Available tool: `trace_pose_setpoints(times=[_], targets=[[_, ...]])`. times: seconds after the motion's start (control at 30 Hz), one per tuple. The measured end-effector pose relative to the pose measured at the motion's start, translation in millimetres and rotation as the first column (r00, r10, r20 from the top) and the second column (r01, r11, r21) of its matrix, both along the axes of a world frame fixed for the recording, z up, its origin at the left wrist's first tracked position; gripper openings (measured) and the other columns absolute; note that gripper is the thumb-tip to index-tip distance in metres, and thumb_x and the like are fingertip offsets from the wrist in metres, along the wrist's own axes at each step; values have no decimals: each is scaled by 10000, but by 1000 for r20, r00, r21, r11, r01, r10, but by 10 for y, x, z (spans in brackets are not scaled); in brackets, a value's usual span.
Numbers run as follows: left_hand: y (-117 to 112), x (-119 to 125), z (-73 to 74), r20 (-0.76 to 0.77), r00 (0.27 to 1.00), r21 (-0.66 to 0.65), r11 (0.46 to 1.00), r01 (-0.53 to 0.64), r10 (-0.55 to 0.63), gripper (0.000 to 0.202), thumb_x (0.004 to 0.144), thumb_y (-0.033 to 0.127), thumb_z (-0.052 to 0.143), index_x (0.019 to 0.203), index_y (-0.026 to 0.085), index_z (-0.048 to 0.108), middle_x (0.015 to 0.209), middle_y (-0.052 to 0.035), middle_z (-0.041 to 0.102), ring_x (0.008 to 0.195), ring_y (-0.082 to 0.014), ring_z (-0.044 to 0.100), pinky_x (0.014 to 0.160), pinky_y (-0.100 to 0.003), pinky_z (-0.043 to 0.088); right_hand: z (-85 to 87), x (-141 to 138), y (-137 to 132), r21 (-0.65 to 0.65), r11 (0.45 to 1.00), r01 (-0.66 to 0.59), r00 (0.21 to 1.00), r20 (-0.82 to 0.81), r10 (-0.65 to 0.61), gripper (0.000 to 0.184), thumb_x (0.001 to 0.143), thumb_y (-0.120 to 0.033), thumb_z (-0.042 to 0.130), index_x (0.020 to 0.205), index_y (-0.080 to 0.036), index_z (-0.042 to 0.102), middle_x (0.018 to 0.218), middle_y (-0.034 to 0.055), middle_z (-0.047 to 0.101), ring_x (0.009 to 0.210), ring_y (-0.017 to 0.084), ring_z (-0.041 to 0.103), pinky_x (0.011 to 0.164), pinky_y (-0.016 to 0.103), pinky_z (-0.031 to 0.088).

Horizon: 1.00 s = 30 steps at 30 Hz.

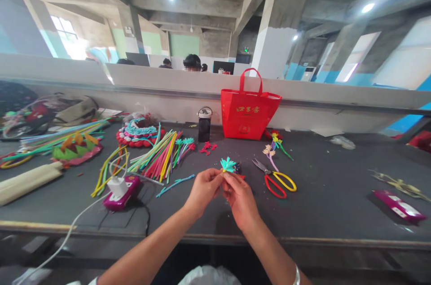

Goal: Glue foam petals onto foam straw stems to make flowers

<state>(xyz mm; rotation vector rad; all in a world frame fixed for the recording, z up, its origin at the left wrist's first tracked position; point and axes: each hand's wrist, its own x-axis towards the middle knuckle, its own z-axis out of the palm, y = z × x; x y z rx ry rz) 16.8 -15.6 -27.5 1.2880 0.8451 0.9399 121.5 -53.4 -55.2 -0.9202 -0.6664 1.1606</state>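
Observation:
A turquoise pipe-cleaner flower (228, 164) with a bit of yellow at its base stands up between my fingertips, above the dark tabletop. My left hand (204, 189) pinches its base from the left. From the right, my right hand (239, 197) closes on the same spot with thumb and fingers. Something dark and red lies just behind my right fingers, partly hidden. Scissors (272, 178) with one red and one yellow handle lie open to the right. Left of my hands is a blue twisted pipe cleaner (175, 185).
Bundled pipe cleaners (161, 155), red pieces (208, 147) and finished flowers (269, 151) lie farther back. A red bag (249, 114) and a dark bottle (204, 125) stand by the partition. A purple power strip (121, 195) with a white charger sits left; another purple strip (399, 206) lies right.

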Motion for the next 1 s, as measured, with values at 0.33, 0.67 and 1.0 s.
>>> trace_pose_setpoints(times=[0.33, 0.67, 1.0], targets=[[-58, 106, -178, 38, 994, -125, 987, 102, -98, 335, 818, 480, 587, 748, 153, 571, 598, -4, 606, 389, -54, 373, 372, -191, 228, -19, 220, 59, 0, 999, -33, 999, -34, 33, 224, 770, -403, 665, 838, -192, 696, 696, 13, 606, 510, 127, 472, 484, 269, 390], [80, 638, -263, -187, 982, -17, 999, -42, 38, 368, 782, 508, 629, 688, 153, 610, 513, 9, 561, 389, -66, 367, 386, -199, 242, -191, 722, 178, -52, 999, 6, 997, -71, -9, 300, 722, -422, 760, 867, -174, 676, 703, -11, 612, 554, 119, 498, 524, 249, 409], [55, 946, -230, -108, 994, -203, 978, -45, 23, 360, 783, 516, 633, 747, 164, 564, 534, 9, 580, 361, -52, 340, 359, -189, 190, -376, 1073, 196, -115, 993, -36, 995, -95, 25, 251, 765, -429, 722, 808, -184, 690, 732, 6, 629, 633, 142, 504, 578, 262, 409]])
